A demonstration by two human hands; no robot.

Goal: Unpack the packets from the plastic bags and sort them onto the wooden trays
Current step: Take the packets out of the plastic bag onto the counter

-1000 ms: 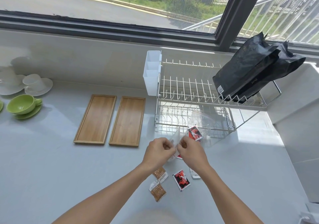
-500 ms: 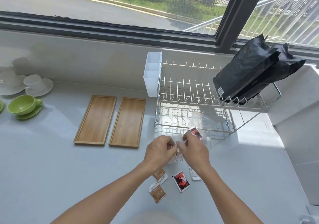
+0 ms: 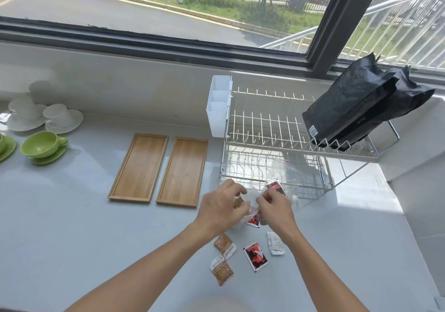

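Note:
My left hand and my right hand both pinch the top of a small clear plastic bag over the counter. A red-and-black packet shows inside it between my hands. A second clear bag with a red-and-black packet lies just behind, by the rack's foot. Loose on the counter in front lie two brown packets, a red-and-black packet and a white packet. Two wooden trays lie side by side to the left, with nothing on them.
A white wire dish rack stands behind my hands, with a white cutlery holder on its left end and black bags leaning on its right. Green cups and white cups on saucers sit far left. A wall rises at right.
Both hands have stayed at the clear bag, shifting slightly away from me toward the rack, with the fingers working at its top. The loose packets have not moved.

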